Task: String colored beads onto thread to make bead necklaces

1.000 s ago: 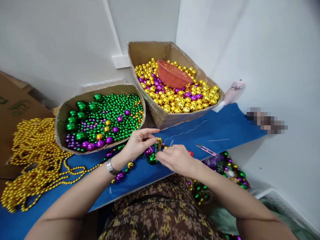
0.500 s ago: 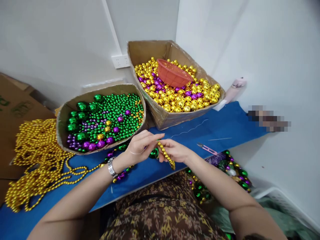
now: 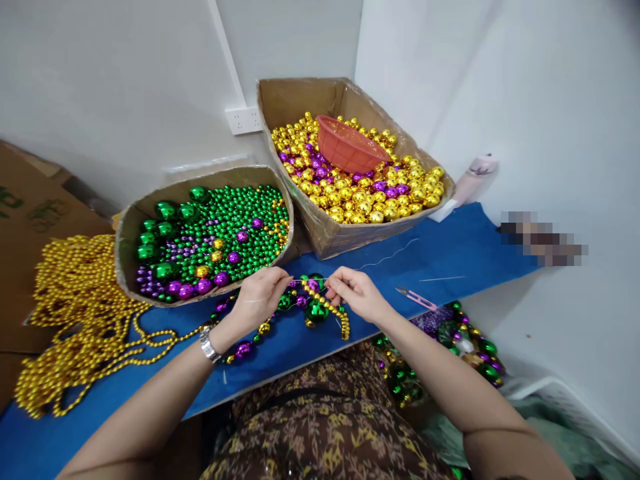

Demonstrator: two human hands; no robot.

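My left hand (image 3: 261, 297), with a silver watch on the wrist, is closed in a pinch on a thin white thread (image 3: 307, 279). The thread is stretched level across to my right hand (image 3: 354, 292), whose thumb and fingers pinch its other end. A short strand of gold beads (image 3: 327, 307) hangs below the thread between my hands and curves down at the right. Under it on the blue table lies a garland of larger purple, green and gold beads (image 3: 243, 349), partly hidden by my left hand.
Two cardboard boxes hold loose beads: a low one (image 3: 120, 267) with mostly green, a taller one (image 3: 320, 240) with gold and an orange basket (image 3: 350, 147). Gold bead chains (image 3: 75, 313) lie left. Pink snips (image 3: 419, 299) and a needle (image 3: 443, 278) lie right. More garlands (image 3: 465, 340) hang beyond the edge.
My hands have moved apart from close together, drawing the thread straight between them. The gold bead strand, held at my fingers before, now hangs between the hands.
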